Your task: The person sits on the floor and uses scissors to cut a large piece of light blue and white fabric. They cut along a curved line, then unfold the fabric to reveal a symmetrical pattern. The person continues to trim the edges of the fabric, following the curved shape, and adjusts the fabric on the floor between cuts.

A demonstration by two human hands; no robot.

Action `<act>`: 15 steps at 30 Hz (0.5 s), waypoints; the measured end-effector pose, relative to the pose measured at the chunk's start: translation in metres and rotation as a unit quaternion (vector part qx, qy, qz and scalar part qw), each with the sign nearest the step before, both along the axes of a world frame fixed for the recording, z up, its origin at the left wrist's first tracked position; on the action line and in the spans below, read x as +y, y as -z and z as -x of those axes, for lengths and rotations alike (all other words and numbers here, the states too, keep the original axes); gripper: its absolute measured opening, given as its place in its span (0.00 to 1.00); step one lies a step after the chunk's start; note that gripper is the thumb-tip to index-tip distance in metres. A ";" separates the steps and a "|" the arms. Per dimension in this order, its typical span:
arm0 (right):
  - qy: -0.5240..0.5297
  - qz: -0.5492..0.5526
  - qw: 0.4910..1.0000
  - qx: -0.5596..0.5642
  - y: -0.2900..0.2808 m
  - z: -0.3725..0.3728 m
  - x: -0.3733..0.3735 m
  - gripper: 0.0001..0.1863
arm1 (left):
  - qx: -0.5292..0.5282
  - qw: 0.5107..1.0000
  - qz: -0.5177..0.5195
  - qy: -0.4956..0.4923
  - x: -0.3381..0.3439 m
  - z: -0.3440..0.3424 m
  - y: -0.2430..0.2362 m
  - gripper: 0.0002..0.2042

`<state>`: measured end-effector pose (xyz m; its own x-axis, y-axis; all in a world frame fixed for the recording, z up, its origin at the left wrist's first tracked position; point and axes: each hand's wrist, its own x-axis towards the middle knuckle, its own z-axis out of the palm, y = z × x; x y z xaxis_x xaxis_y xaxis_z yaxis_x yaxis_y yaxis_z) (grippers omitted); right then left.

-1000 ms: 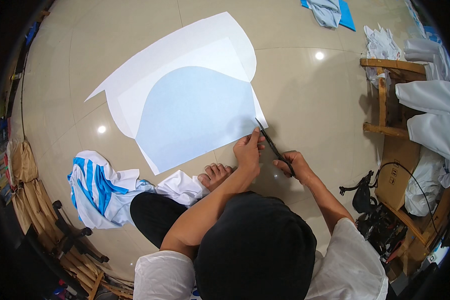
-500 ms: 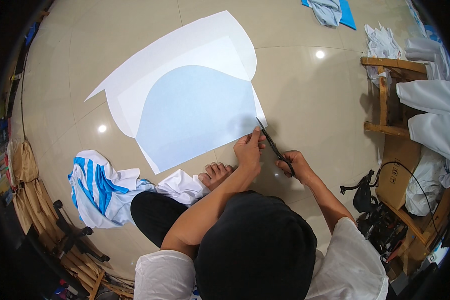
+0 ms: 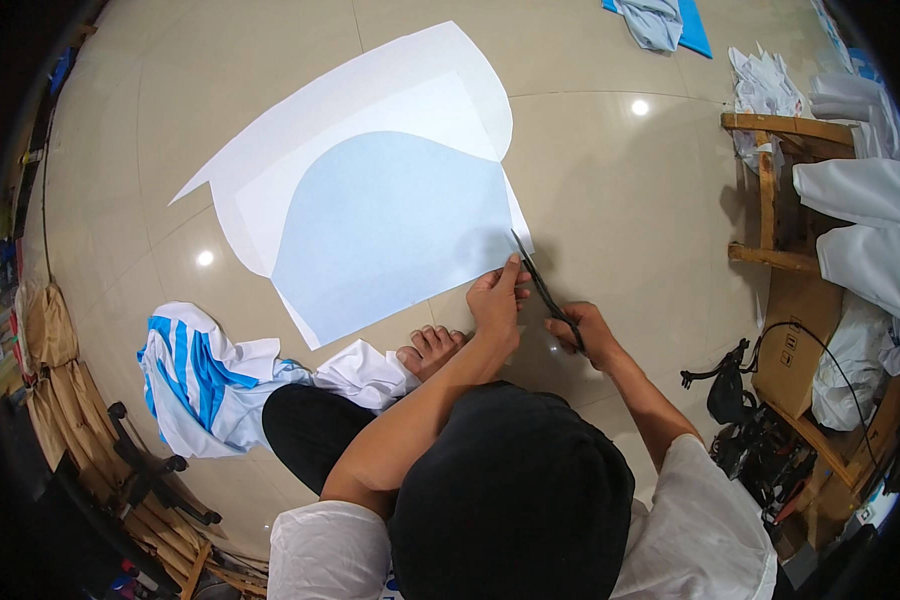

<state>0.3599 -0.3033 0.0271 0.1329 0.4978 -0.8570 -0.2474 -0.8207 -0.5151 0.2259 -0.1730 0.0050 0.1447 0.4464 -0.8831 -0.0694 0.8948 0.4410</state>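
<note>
On the tiled floor lies a light blue cloth piece (image 3: 390, 240) with a curved top, spread over white sheets (image 3: 430, 60); whether those are cloth or paper I cannot tell. My left hand (image 3: 496, 300) pinches the blue piece at its near right corner, thumb on top. Black-handled scissors (image 3: 545, 290) are gripped in my right hand (image 3: 582, 332), their handle loops partly hidden by the fingers. The blades point away from me along the right edge of the blue piece, beside my left thumb, over a narrow white strip.
My bare foot (image 3: 432, 350) rests just below the blue piece. Left of it are a crumpled white cloth (image 3: 365, 372) and a blue-and-white striped garment (image 3: 195, 375). A wooden stool (image 3: 767, 200), white fabrics (image 3: 865, 195) and a cardboard box (image 3: 792, 350) stand at the right.
The scissors and my right hand have shifted slightly forward and left. My left hand stays almost in place; the sheets look the same.
</note>
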 end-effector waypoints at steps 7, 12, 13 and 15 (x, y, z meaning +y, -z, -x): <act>0.024 -0.021 0.999 -0.004 0.004 0.013 0.004 0.17 | 0.000 1.000 0.007 0.006 0.002 0.003 0.000 0.16; 0.030 -0.045 0.999 0.002 0.012 0.016 -0.001 0.16 | -0.012 1.000 0.005 0.015 0.005 0.006 0.001 0.16; 0.037 -0.043 0.998 0.001 0.012 0.017 -0.001 0.16 | -0.018 1.000 0.005 0.015 0.005 0.007 0.001 0.16; 0.053 -0.039 0.998 -0.001 0.012 0.020 0.001 0.17 | -0.014 1.000 0.001 0.017 0.005 0.007 0.002 0.16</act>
